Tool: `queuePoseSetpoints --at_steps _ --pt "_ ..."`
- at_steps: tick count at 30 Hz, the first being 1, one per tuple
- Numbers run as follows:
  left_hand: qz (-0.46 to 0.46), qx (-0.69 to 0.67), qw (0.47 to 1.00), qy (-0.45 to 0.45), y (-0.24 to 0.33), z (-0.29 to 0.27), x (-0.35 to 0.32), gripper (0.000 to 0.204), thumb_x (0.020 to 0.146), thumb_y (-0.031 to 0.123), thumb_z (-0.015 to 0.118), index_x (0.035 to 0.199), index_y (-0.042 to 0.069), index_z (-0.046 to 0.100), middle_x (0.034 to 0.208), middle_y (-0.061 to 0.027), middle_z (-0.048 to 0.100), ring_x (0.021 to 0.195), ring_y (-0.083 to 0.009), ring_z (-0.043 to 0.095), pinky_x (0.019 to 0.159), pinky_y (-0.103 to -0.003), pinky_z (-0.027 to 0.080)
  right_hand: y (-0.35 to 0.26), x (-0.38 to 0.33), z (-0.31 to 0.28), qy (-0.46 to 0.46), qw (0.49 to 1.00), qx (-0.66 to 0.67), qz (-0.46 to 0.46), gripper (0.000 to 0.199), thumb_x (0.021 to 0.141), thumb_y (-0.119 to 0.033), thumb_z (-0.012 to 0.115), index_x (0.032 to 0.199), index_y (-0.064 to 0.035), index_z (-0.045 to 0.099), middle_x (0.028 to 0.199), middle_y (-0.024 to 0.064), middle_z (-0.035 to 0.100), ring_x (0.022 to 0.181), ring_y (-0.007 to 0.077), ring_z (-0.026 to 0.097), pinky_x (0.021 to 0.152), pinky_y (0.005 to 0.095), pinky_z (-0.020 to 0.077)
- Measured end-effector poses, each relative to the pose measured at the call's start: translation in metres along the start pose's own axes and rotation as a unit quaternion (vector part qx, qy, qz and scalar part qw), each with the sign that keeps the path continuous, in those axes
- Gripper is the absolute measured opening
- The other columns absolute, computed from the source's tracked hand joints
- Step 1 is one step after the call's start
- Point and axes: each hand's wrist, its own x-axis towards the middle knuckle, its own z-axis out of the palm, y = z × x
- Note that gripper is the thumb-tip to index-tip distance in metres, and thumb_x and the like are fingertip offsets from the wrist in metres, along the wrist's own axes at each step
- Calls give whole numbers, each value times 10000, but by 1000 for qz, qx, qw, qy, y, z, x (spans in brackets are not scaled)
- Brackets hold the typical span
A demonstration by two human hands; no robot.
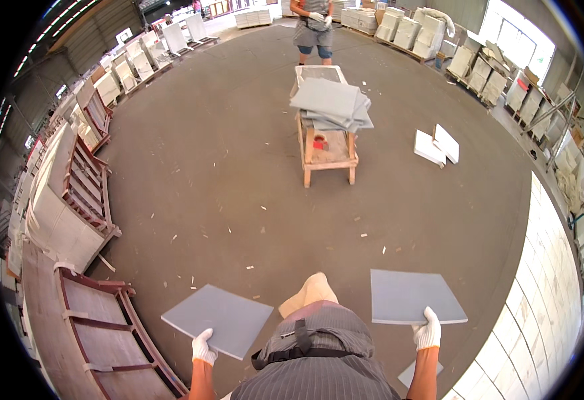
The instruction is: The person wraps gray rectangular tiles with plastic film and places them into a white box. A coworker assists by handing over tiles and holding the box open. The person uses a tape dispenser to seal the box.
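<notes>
My left hand [203, 347], in a white glove, grips a flat grey tile [220, 319] by its near edge, thumb on top. A second grey tile [417, 295] is held out to the right by my gloved right hand [428, 329], which pinches its near edge. Both tiles lie roughly flat, apart from each other on either side of my body. The fingers under each tile are hidden. Below my right hand, part of another pale grey slab [412, 375] shows near my forearm.
Ahead stands a wooden trestle [332, 159] bearing a stack of grey tiles [325, 97]; a person [315, 30] is behind it. White slabs [436, 145] lie right of it. Wooden racks [115, 333] line the left, pale floor tiles [505, 333] the right. Small scraps dot the floor.
</notes>
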Motion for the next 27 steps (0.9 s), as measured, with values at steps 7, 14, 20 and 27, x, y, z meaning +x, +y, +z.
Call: queuePoseSetpoints --at_steps 7,14,20,27 --pt "35 -95 992 79 54 26 85 372 859 -30 586 1231 -15 571 1177 -165 649 1084 -358 648 964 -517 558 25 73 293 -123 992 38 11 424 933 -77 647 1321 17 505 1331 144 561 1204 296 583 993 500 551" --pt "27 -151 981 119 134 109 171 330 889 22 565 1217 -15 561 1172 -162 644 1099 -370 635 979 -545 542 72 125 534 -197 974 109 -2 393 923 -64 677 1283 5 536 1278 129 596 1155 285 614 954 432 584" --pt "4 -110 989 101 234 177 336 327 909 23 547 1234 -11 550 1193 -175 630 1101 -367 633 942 -532 562 142 171 699 -200 965 166 -28 333 927 -81 685 1222 15 564 1234 124 617 1105 248 636 916 386 598" --pt "36 -62 997 27 378 328 463 373 878 -24 582 1250 -50 555 1186 -183 636 1086 -370 643 948 -538 562 182 198 832 -163 963 194 -88 343 925 -85 678 1229 20 558 1238 126 616 1122 254 631 934 384 596"
